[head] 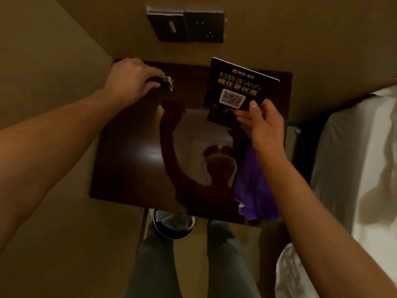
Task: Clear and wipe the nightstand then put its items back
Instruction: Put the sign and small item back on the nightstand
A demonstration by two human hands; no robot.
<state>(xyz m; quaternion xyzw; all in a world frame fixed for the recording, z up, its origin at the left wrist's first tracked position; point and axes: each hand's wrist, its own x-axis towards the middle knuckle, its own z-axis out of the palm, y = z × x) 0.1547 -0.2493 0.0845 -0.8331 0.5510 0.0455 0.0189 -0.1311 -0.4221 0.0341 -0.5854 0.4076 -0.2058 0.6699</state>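
Observation:
The dark glossy nightstand (133, 151) fills the middle of the head view. My right hand (261, 123) pinches the lower corner of a black WiFi sign card (236, 87) with a QR code, holding it tilted over the far right part of the top. My left hand (131, 79) is closed on a small dark object with a silvery end (166, 82) at the far left corner, just above the surface. A purple cloth (255, 186) lies on the near right part of the top, under my right forearm.
A switch panel and socket (185, 25) sit on the wall behind the nightstand. A bed with white sheets (354, 168) stands close on the right. A round bin (174, 224) sits on the floor at the nightstand's near edge, by my legs.

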